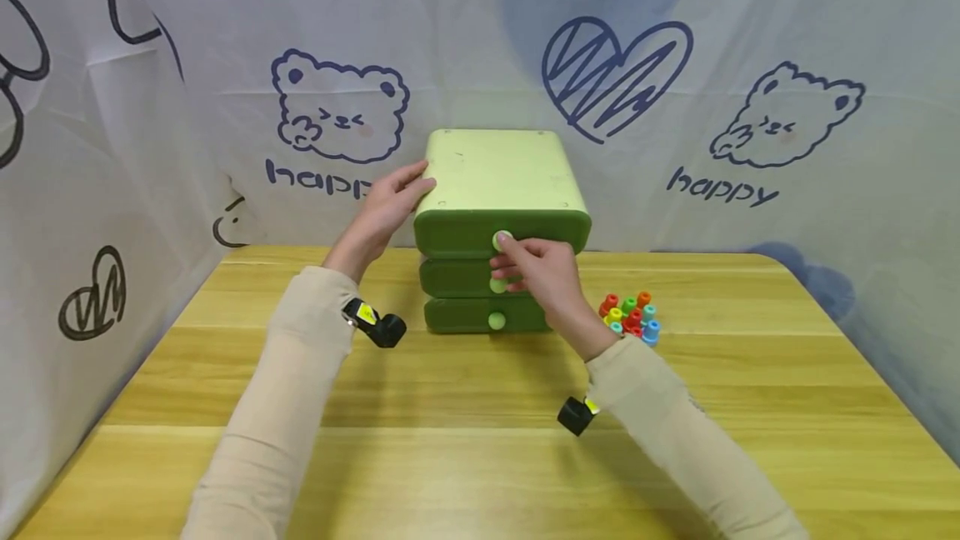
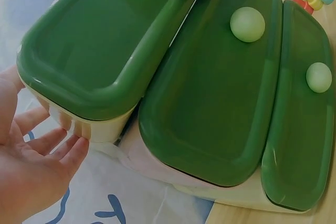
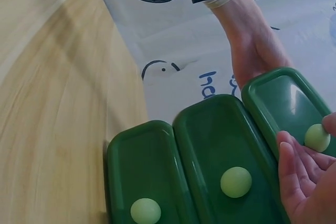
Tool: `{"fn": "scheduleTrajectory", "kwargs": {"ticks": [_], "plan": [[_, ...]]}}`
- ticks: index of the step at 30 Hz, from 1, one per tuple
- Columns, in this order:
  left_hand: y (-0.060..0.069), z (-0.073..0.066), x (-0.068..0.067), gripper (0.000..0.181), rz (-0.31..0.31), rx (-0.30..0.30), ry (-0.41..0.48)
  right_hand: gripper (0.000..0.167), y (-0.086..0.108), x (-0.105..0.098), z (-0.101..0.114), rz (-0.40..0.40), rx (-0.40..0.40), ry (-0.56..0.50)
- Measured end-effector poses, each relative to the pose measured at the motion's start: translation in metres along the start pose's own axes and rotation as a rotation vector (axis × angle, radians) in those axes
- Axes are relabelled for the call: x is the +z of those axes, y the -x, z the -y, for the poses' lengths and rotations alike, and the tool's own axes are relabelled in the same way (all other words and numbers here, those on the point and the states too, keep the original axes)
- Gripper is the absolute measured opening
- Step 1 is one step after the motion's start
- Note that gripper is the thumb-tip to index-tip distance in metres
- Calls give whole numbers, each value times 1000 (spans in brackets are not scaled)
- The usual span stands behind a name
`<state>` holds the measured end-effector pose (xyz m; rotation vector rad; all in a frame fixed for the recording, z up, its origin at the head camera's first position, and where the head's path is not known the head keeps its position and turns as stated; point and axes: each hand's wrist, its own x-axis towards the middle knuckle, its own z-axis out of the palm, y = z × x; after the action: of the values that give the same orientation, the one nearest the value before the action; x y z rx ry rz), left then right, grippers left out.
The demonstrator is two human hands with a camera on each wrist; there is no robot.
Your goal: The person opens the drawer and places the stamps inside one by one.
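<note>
A small three-drawer cabinet (image 1: 501, 169) with a cream top and green drawer fronts stands at the back of the table. My right hand (image 1: 549, 273) pinches the pale green round knob (image 3: 317, 138) of the top drawer between thumb and forefinger, its other fingers loosely bent below. Against the left side of the cabinet's top tier, my left hand (image 2: 39, 156) rests with its fingers extended. The middle drawer's knob (image 2: 247, 24) and the bottom drawer's knob (image 1: 497, 321) are untouched. In the left wrist view the top tier juts out past the middle drawer.
Several small coloured pegs (image 1: 632, 317) stand in a cluster right of the cabinet, beside my right forearm. The wooden table (image 1: 450, 457) extends in front. A white cloth (image 1: 472, 40) with bear and heart drawings hangs behind and at the sides.
</note>
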<state>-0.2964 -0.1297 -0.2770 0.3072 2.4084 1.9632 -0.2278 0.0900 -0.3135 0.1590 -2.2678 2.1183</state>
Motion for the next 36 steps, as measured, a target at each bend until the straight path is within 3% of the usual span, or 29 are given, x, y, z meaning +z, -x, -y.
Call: {"fn": "scheduleTrajectory", "kwargs": {"ticks": [11, 36], "plan": [[-1, 0, 0, 57, -15, 8, -23, 38, 4, -2, -1, 16, -44, -18], [-2, -1, -2, 58, 15, 15, -29, 35, 33, -5, 1, 69, -45, 42]]}}
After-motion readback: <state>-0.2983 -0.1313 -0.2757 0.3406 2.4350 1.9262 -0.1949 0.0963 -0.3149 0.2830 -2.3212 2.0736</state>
